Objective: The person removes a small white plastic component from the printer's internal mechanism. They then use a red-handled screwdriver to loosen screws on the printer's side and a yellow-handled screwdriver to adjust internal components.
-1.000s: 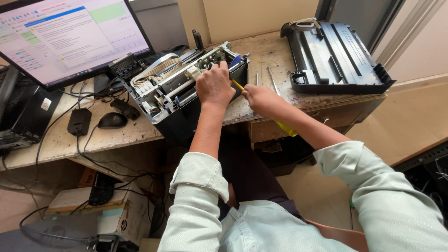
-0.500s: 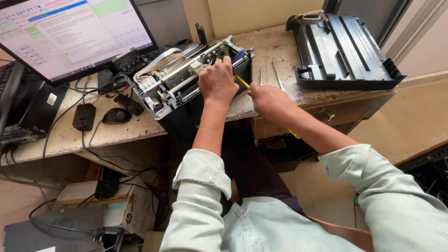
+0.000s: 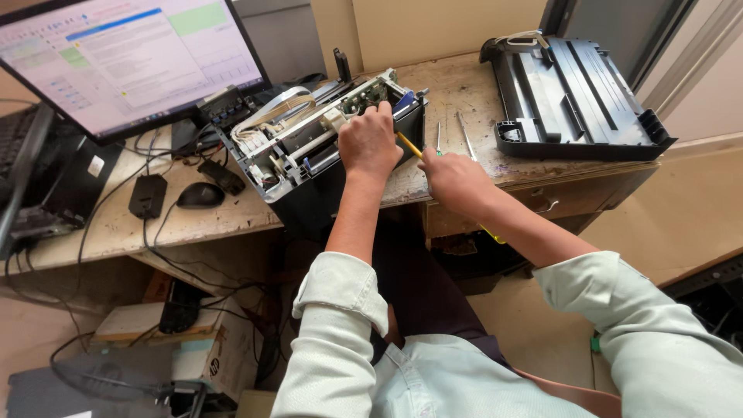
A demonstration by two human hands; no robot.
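Note:
An opened printer (image 3: pixel 302 151) with bare circuit board, rods and white ribbon cables sits tilted on the worn desk (image 3: pixel 116 224). My left hand (image 3: pixel 370 141) rests on its upper right part, fingers curled over the inner frame. My right hand (image 3: pixel 457 182) is closed on a yellow-handled screwdriver (image 3: pixel 409 145), whose tip points into the printer's right side just beside my left hand.
A black printer cover (image 3: pixel 573 97) lies at the desk's right end. Two thin metal tools (image 3: pixel 464 139) lie on the desk near my right hand. A lit monitor (image 3: pixel 124 58), a mouse (image 3: pixel 200 195) and cables occupy the left. Boxes (image 3: pixel 209 348) and wires sit under the desk.
My hands and the screwdriver stay at the printer's right side. The view has shifted slightly, nothing else has visibly moved.

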